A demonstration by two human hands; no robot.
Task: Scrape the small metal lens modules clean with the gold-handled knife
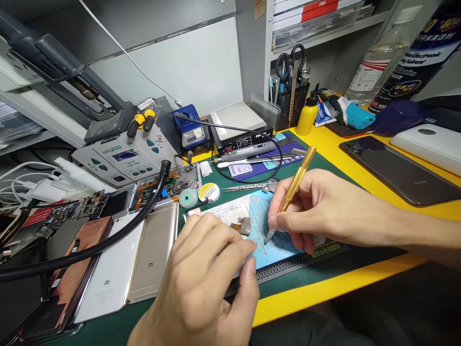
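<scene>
Right hand (pixel 324 211) grips a brass-handled craft knife (pixel 293 185) like a pen, fingers pinched narrow round the handle, the blade tip touching a pale blue work pad (pixel 268 250). Left hand (pixel 207 269), at seven o'clock from the right, rests curled with its fingertips pressing the pad's near edge; its palm faces down, so whether it holds anything cannot be told. Between the two hands, at ten o'clock from the blade tip, lies a small metal part with an orange flex ribbon (pixel 243 225), too small to make out further. The left hand hides much of the pad's left half.

The pad sits on a green mat (pixel 324 269) over a yellow bench (pixel 324 288). At nine o'clock from the hands, phone backs lie side by side, a gold one (pixel 153 259) just beside a white one (pixel 111 274), with a thick black hose (pixel 108 242) crossing over them. At eleven o'clock stands a grey soldering station (pixel 124 158); at twelve, a mesh pen cup with scissors (pixel 291 103). At two o'clock a dark phone (pixel 399 173) lies flat, and bottles (pixel 382 57) at the upper right are cut off by the frame's edge.
</scene>
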